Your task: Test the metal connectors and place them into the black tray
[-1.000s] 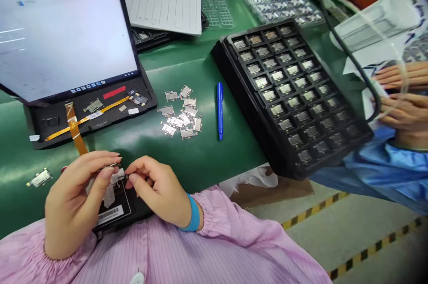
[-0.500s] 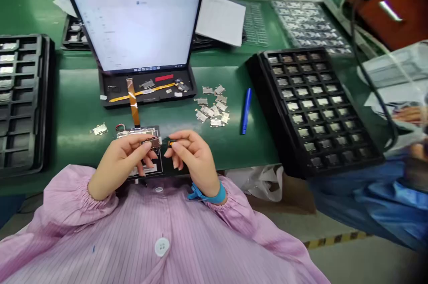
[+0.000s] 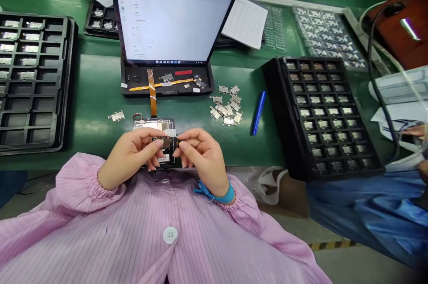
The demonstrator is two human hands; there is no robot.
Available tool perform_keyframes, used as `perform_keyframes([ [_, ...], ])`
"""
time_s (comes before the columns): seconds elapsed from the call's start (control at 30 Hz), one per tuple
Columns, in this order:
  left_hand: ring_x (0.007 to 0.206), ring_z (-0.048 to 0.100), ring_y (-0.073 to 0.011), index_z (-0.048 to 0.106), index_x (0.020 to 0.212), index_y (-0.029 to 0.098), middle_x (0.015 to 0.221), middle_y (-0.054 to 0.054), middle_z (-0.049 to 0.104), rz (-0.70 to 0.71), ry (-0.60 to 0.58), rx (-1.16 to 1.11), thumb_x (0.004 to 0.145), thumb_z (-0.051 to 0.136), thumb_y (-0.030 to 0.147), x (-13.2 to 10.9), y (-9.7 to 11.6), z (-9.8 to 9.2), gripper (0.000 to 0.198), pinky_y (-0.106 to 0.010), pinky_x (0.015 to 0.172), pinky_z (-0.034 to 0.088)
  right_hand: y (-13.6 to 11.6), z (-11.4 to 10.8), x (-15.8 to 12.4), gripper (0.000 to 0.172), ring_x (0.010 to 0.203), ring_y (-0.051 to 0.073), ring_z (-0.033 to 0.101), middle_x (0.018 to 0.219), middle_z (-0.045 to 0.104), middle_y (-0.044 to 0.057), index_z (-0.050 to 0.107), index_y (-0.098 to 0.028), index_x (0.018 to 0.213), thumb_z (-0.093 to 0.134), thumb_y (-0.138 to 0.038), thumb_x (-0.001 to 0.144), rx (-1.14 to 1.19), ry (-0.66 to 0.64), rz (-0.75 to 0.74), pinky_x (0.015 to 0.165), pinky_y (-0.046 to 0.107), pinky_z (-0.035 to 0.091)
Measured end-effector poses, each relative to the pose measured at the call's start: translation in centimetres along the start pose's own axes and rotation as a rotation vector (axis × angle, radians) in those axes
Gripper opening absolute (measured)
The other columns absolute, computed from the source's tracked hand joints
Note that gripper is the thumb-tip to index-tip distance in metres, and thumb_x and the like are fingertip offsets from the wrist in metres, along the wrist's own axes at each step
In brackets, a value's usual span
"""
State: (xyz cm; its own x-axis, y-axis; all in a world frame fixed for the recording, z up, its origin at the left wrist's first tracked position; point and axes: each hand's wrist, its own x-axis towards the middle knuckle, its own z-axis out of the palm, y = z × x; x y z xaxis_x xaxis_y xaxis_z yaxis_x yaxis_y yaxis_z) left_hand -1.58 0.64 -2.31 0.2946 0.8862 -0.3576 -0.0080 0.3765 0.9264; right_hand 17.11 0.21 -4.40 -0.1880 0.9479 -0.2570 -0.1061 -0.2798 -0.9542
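My left hand (image 3: 135, 155) is closed, pinching a small flat brown-and-silver electronic module (image 3: 165, 142) between thumb and fingertips. My right hand (image 3: 203, 155) is closed too, its thumb and forefinger pinching a tiny dark connector-like piece (image 3: 178, 142) at the module's right edge. Whether the two parts are joined I cannot tell. Both hands are over a dark circuit board (image 3: 163, 166) at the bench's front edge, partly hidden by the fingers. An orange flex cable (image 3: 152, 96) runs from the board's top edge to the black stand of a lit screen (image 3: 170, 25).
Several silver modules (image 3: 229, 108) lie in a loose group, with a single module (image 3: 116, 116) to the left. A blue marker (image 3: 258, 113) lies by a stacked black tray (image 3: 284, 119) of modules. Another black tray (image 3: 68, 96) stands left. A co-worker's blue sleeve (image 3: 361, 203) shows at right.
The camera view has turned, so the bench things appear farther right. My fingertips are closer together, and the tiny dark piece in my right hand is now against the module's edge.
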Motion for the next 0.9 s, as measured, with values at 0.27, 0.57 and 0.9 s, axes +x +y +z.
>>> perform_keyframes([
  [0.27,0.048,0.062,-0.0112,0.062,0.099,0.013,0.064,0.000,0.066,-0.030,-0.021,-0.052,0.084,0.065,0.031,0.09,-0.20,0.01,0.024,-0.020,0.044,0.055,-0.13,0.05,-0.15,0.017,0.042,0.006,0.050,0.064,0.068,-0.003,0.058,-0.019,0.090,0.065,-0.033,0.084,-0.009,0.013,-0.001,0.040,0.020,0.040],
  [0.57,0.048,0.063,-0.0115,0.063,0.101,0.014,0.064,0.000,0.066,-0.045,-0.009,-0.031,0.084,0.066,0.033,0.30,-0.18,0.22,0.026,-0.021,0.045,0.055,-0.17,-0.24,-0.42,0.018,0.041,0.006,0.050,0.065,0.067,-0.002,0.057,-0.019,0.090,0.065,-0.034,0.083,-0.068,0.019,-0.004,0.040,0.021,0.040],
  [0.9,0.037,0.050,-0.0063,0.064,0.101,0.015,0.053,0.003,0.062,-0.026,-0.002,0.120,0.090,0.061,0.034,0.39,-0.60,0.19,0.023,-0.014,0.036,0.040,-0.07,-0.48,-0.51,0.018,0.042,0.007,0.052,0.065,0.067,-0.002,0.057,-0.019,0.090,0.065,-0.035,0.084,-0.043,0.002,0.011,0.041,0.021,0.041],
])
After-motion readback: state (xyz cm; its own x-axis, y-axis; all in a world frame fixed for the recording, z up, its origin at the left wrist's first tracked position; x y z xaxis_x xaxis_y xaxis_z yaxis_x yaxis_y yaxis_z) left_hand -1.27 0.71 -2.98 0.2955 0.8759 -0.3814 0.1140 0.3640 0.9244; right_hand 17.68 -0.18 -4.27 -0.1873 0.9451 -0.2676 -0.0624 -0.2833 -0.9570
